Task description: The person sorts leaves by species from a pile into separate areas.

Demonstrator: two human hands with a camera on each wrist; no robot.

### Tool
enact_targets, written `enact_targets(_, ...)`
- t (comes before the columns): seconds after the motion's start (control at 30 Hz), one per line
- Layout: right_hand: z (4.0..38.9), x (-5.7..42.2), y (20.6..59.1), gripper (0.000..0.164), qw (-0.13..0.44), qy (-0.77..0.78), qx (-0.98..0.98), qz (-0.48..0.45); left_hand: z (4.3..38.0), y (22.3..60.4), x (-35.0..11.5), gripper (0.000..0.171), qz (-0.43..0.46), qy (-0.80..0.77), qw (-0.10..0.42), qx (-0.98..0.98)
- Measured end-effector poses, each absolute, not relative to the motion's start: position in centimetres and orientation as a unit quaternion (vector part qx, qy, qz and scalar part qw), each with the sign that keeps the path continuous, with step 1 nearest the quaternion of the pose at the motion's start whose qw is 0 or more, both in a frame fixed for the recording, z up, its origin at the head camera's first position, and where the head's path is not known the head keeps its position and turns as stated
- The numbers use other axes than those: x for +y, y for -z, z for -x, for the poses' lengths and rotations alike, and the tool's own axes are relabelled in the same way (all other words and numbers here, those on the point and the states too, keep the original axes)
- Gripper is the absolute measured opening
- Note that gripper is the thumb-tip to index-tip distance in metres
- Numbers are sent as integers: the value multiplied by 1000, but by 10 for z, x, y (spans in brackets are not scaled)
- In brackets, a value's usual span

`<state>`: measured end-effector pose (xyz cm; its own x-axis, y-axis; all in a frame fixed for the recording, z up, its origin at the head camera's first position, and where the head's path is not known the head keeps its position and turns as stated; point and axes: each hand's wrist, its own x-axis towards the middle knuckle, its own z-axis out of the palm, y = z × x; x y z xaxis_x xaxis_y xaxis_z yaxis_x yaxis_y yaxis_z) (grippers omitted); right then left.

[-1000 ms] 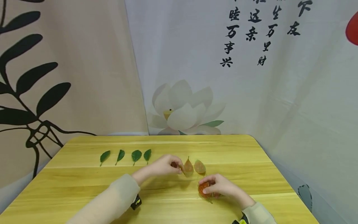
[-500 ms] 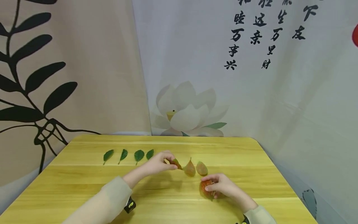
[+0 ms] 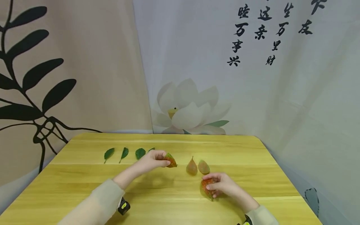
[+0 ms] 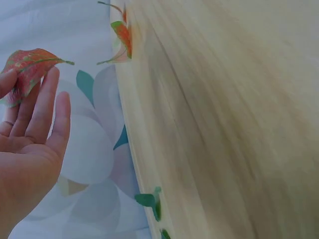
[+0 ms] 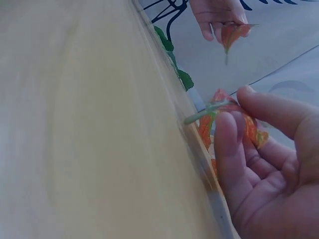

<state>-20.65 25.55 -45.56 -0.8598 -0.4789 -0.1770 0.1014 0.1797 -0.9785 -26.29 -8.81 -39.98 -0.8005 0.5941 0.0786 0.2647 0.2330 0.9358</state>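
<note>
My left hand (image 3: 153, 161) pinches a red leaf with a green tip (image 3: 170, 160) between thumb and fingers, above the table. In the left wrist view this leaf (image 4: 32, 67) shows green veins and a short stem, with the other fingers stretched out. Farther right, my right hand (image 3: 225, 186) pinches another red leaf (image 3: 207, 187), its stem end pointing down toward me. The right wrist view shows that leaf's pale green stem (image 5: 202, 114) beyond the fingertips. Between the hands, two orange-brown leaves (image 3: 192, 167) (image 3: 203, 167) lie side by side on the table.
Green leaves lie in a row at the back left of the wooden table (image 3: 157, 203): one oval leaf (image 3: 109, 153), a narrower leaf (image 3: 124, 153), a round leaf (image 3: 140, 153), and one mostly behind my left hand. A printed curtain (image 3: 112, 62) hangs behind.
My left hand has drawn its red leaf leftward, away from the two lying leaves, and now partly covers the rightmost green leaf. My right hand stays in nearly the same place with its leaf.
</note>
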Motion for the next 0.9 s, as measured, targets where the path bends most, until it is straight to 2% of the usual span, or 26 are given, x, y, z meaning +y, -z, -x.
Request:
enact_targets(0.17,206,256,460,49,246,632,723,130,262,405,-97,23,-268,-578,168,752)
enact_targets(0.3,204,255,464,51,260,643,711,114,258,412,-108,35,-259,-579,182,751)
enact_targets(0.4,206,253,464,51,259,649,706,113,253,417,-117,37,-249,-576,192,754)
enact_targets(0.53,207,252,463,50,259,656,701,110,246,421,-129,18,-237,-563,215,762)
enact_targets(0.63,206,252,462,50,264,658,697,106,241,425,-138,13,-231,-549,228,770)
enact_targets(0.9,207,253,461,48,258,664,695,101,244,435,-161,19,-195,-533,239,788)
